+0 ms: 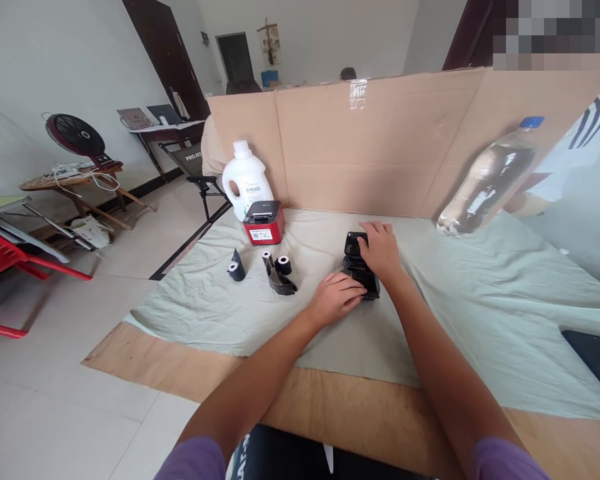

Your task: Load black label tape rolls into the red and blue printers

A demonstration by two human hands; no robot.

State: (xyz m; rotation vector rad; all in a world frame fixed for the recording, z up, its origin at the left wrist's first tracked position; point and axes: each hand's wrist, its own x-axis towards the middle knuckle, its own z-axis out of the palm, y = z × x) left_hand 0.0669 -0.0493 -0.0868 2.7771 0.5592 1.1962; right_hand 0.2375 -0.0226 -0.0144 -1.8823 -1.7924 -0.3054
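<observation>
A small black device (pixel 354 248) lies on the pale green cloth (pixel 480 300) in the middle of the table. My right hand (pixel 380 250) rests on top of it, fingers curled over its upper part. My left hand (pixel 336 297) presses against its near left side, fingers closed on the edge. To the left lie a black ribbon holder (pixel 280 279) with a small roll (pixel 283 265) beside it, and another black roll piece (pixel 237 267). Behind them sits a red and black label printer (pixel 264 223).
A white detergent bottle (pixel 247 177) stands behind the printer. A clear plastic bottle (pixel 487 180) leans at the right against the cardboard wall (pixel 360 147). A dark flat object (pixel 597 357) lies at the right edge. A person in a white shirt (pixel 580 160) sits at far right.
</observation>
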